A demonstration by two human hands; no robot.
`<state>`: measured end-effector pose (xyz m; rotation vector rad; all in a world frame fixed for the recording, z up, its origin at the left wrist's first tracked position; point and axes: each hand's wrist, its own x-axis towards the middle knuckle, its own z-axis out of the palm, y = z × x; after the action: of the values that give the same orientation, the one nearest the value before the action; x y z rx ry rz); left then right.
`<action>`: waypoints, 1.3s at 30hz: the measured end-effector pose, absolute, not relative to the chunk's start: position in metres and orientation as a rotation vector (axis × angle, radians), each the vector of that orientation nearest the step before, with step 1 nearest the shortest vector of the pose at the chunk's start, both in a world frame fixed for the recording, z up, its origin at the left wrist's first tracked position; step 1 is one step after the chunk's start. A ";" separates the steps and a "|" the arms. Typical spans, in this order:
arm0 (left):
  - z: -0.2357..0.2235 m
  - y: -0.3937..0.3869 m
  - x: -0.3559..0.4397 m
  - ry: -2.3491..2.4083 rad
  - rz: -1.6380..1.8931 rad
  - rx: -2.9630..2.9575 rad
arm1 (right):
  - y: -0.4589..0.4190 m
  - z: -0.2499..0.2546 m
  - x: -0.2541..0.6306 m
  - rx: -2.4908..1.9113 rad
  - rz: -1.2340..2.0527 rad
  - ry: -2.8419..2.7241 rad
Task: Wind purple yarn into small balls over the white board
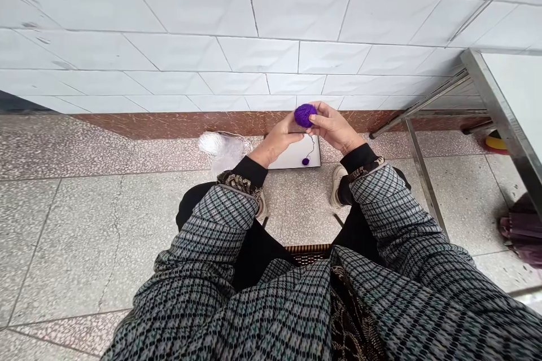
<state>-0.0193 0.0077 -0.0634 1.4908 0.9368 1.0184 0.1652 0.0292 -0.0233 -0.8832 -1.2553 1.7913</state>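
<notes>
A ball of purple yarn (305, 115) is held up between my two hands, above the floor and in front of the wall. My right hand (334, 127) grips it from the right, thumb pressed on its face. On the left side, the fingers of my left hand (277, 141) reach up against the ball and partly behind it, while the thumb points right beneath it. A thin dark strand hangs from near my right fingers to a small purple wad of yarn (305, 162), which lies on a white shallow tray (288, 159) with a dark edge.
Left of the tray, a bundle of white yarn (210, 144) lies with clear plastic (231, 152). A metal-framed table (503, 107) stands on the right. The white tiled wall (271, 56) is close ahead. Purple cloth (523, 231) is at the far right.
</notes>
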 end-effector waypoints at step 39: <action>-0.035 0.010 -0.038 1.262 0.753 1.733 | 0.024 -0.014 0.173 -0.784 2.086 -1.399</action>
<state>-0.0381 0.0104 -0.0353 1.7326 1.2619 0.7532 0.1733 0.0237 -0.0138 -0.7836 -1.3990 2.0862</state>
